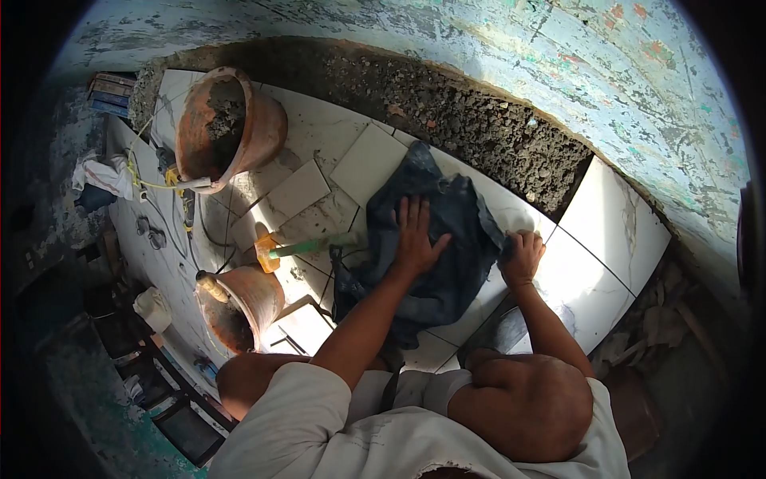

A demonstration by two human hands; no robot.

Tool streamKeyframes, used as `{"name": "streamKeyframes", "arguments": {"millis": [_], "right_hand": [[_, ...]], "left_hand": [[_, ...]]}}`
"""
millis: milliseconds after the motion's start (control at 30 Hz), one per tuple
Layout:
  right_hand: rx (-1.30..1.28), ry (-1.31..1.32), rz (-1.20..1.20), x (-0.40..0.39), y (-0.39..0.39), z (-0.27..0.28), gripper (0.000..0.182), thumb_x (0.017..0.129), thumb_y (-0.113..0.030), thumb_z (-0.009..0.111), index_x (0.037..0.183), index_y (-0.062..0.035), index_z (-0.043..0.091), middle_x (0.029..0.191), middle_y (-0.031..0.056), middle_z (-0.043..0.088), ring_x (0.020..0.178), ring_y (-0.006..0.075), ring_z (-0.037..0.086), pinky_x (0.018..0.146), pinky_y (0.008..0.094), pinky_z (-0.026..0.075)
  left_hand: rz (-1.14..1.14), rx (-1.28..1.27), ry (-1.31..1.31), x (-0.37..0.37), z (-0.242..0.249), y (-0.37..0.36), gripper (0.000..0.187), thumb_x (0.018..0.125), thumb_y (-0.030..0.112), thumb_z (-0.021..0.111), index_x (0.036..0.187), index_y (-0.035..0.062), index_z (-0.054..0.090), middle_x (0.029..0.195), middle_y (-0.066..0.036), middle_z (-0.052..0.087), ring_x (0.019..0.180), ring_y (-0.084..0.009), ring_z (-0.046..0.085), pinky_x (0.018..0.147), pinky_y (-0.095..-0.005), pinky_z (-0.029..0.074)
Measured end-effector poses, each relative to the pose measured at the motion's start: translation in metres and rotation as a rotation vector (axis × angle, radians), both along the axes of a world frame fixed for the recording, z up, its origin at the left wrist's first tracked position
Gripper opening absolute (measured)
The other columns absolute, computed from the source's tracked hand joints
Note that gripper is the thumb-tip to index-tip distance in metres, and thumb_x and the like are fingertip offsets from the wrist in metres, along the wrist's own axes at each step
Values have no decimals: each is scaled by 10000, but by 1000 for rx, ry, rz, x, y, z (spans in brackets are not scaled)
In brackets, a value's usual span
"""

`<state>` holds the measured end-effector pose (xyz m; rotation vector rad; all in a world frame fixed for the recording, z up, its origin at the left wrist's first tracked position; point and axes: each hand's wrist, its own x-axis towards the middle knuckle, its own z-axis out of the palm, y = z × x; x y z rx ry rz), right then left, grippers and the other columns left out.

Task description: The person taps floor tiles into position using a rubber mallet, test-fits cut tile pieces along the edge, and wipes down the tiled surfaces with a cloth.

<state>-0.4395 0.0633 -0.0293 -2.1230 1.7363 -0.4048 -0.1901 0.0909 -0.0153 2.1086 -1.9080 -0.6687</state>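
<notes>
A dark blue-black cloth [455, 275] lies crumpled over the white floor tiles [600, 255] in front of my knees. My left hand [416, 243] rests flat on top of it, palm down with the fingers apart. At the cloth's right edge, my right hand [523, 255] is closed, with a dark bunched bit of the cloth at its fingers. Left of the cloth lies a mallet with a green handle [315, 243] and a yellow head [265, 252]; the handle's end reaches close to the cloth.
A large clay-coloured bucket [270, 132] with mortar inside stands at the upper left. A smaller bucket [259, 297] holds a wooden-handled tool [211, 286]. Loose tiles [298, 188] lie between. Rough mortar [511, 144] runs along the peeling wall [622, 88]. A corded power tool [188, 209] lies leftward.
</notes>
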Motion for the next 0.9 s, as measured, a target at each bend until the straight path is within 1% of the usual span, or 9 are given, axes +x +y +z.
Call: {"name": "streamKeyframes", "arguments": {"millis": [100,267,367,433,567,700,800,833,900], "right_hand": [[-61,83,-34,1,1,-12,138,823,-241,684,927,-155,656,975,42,581,980,288,505,834,437,355],[-57,57,-31,3,0,-7,137,836,-248,673,924,-144,657,957,41,581,947,282,508,823,438,355],[-56,67,-29,3,0,-4,132,842,-246,669,929,-149,658,956,42,580,953,279,507,823,437,357],[-61,59,-25,4,-1,-2,129,845,-241,665,935,-149,648,958,42,575,961,288,504,825,442,359],[-72,61,-5,3,-1,-4,133,845,-242,664,930,-148,626,947,45,564,950,308,499,823,451,360],[-73,45,-2,3,-1,-3,158,815,-224,670,939,-140,619,962,48,558,956,313,498,821,459,358],[-1,107,30,-1,-1,-4,191,758,-194,667,911,-96,609,993,99,553,989,337,492,835,465,356],[-82,126,47,-5,3,-14,213,706,-172,655,871,-52,593,1024,168,543,1025,375,480,858,474,353],[-18,121,51,-8,6,-15,214,708,-171,653,865,-39,592,1036,191,539,1034,389,476,866,481,353]], "left_hand": [[126,-42,-227,57,0,-33,880,872,501,583,1475,-30,223,1537,-258,191,1436,-444,124,1124,-617,122],[226,-64,-382,132,-11,-77,783,951,502,462,1483,-17,217,1544,-256,182,1439,-437,136,1130,-599,151],[287,-42,-409,150,-16,-93,738,981,495,401,1477,-25,231,1541,-257,190,1440,-419,149,1137,-591,146],[445,-11,-433,154,-23,-108,703,996,473,375,1476,-20,236,1537,-254,208,1440,-405,168,1136,-587,154],[544,-47,-517,124,-25,-121,685,991,459,399,1470,-11,261,1537,-248,217,1442,-387,179,1134,-584,159],[34,-121,-423,18,0,-94,687,943,449,488,1462,33,316,1539,-210,246,1441,-379,187,1131,-583,154],[-117,-82,-234,-47,11,-52,684,915,449,528,1449,55,363,1539,-201,253,1440,-374,192,1131,-590,143],[-165,-62,-182,-63,15,-38,684,907,443,543,1446,59,373,1539,-198,254,1440,-371,192,1132,-590,139],[-205,-17,-149,-88,12,-9,701,890,418,578,1455,64,361,1545,-194,242,1446,-366,174,1138,-586,120]]}}
